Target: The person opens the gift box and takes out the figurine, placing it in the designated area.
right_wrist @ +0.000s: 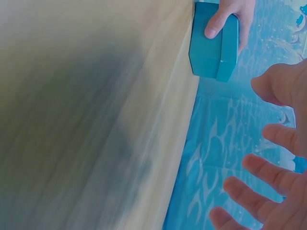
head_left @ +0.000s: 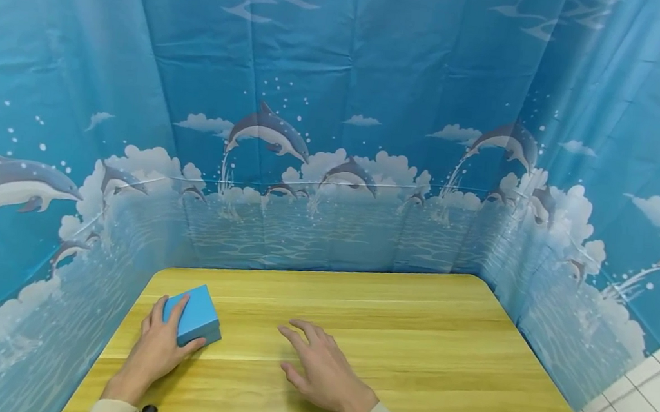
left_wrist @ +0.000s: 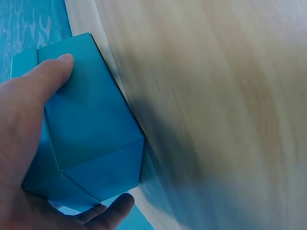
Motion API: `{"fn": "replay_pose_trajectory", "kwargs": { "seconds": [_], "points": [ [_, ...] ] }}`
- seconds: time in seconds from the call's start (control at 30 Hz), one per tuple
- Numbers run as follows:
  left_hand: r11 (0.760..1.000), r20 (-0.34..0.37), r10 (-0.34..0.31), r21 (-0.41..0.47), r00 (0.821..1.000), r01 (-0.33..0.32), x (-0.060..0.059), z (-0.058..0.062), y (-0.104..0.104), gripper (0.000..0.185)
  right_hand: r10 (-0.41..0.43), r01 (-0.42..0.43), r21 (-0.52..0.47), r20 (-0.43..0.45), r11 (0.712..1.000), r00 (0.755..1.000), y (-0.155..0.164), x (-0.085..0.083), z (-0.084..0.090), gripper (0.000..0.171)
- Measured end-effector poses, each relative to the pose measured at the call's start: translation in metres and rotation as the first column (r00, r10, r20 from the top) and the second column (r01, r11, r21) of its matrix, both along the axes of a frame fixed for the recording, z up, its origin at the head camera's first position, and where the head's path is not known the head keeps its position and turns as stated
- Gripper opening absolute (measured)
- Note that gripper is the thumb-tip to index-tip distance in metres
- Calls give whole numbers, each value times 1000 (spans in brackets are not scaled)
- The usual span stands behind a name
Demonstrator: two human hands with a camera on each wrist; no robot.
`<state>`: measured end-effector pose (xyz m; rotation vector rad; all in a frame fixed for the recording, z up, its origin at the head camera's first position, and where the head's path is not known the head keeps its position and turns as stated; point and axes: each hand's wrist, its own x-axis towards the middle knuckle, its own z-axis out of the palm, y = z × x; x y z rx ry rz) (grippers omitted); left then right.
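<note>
On the left part of the wooden table stands a blue lidded box (head_left: 196, 312). My left hand (head_left: 157, 347) grips it, thumb on the near side and fingers over the lid and far left side. In the left wrist view the thumb lies across the seam between lid and body of the box (left_wrist: 96, 110), with fingertips at its lower end. My right hand (head_left: 328, 371) hovers over the middle of the table, apart from the box, fingers spread and holding nothing. The right wrist view shows its fingers (right_wrist: 268, 170) loosely extended, with the box (right_wrist: 208, 45) beyond.
The yellow wood-grain table (head_left: 441, 344) has rounded far corners. A blue curtain (head_left: 305, 230) printed with dolphins and clouds hangs behind it and along both sides. White floor tiles (head_left: 658, 393) show at the lower right.
</note>
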<state>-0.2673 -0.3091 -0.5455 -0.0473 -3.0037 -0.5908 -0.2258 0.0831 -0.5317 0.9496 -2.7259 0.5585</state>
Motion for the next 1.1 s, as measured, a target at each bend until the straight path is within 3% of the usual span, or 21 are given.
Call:
{"fn": "replay_pose_trajectory", "kwargs": {
  "seconds": [0.33, 1.1],
  "points": [
    [1000, -10, -9, -6, 1000, 8, 7, 1, 7, 117, 53, -53, -2, 0, 999, 999, -17, -2, -4, 68],
    [993, 4, -108, -38, 994, 108, 26, -1, 46, 117, 159, -159, 27, 7, 987, 987, -54, -5, -4, 70]
  ]
}}
